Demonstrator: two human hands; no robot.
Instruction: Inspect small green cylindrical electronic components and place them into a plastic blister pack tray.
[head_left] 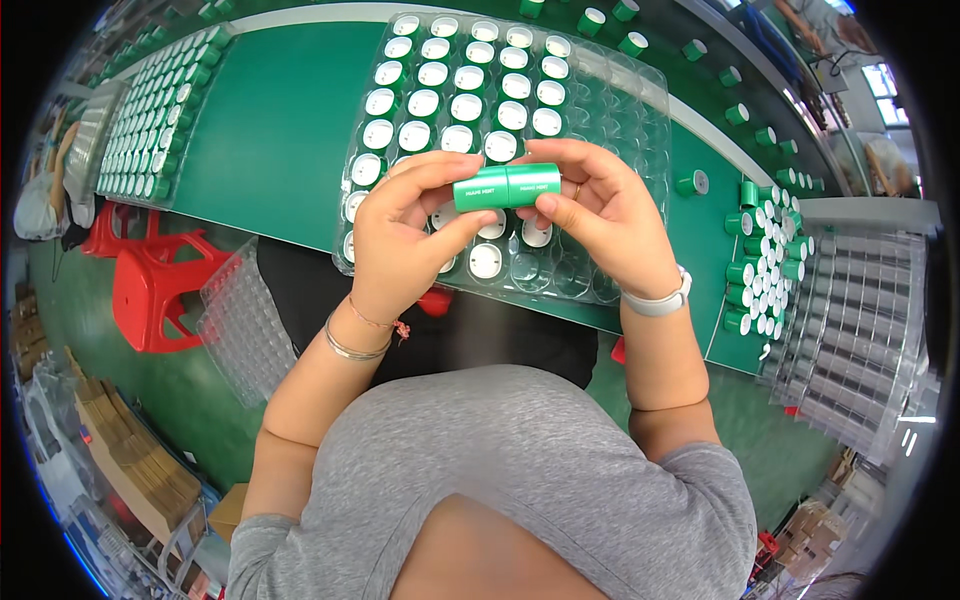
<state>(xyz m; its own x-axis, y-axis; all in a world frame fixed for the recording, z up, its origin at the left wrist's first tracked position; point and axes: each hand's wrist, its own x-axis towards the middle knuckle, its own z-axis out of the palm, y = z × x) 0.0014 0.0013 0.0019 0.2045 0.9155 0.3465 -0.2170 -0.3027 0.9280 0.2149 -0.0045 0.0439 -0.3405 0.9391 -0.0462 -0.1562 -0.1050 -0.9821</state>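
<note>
My left hand (400, 220) and my right hand (618, 215) meet over a clear plastic tray (625, 115). Between my left thumb and fingers is a small shiny green cylinder (481, 189), lying sideways. A matching green cylinder (535, 184) is pinched in my right hand. The two lie end to end in one line, their inner ends touching or nearly so. White-topped green cylinders (423, 103) stand upright in rows in the tray's left and middle pockets. The pockets toward its right side hold nothing. My hands hide some pockets in the near rows.
A lone green cylinder (692, 183) lies right of the tray, and a cluster of cylinders (765, 260) lies farther right by stacked clear trays (850, 340). Another filled tray (160, 115) sits far left. Cylinders pass along the back conveyor (730, 75). Red stools (150, 290) stand at left.
</note>
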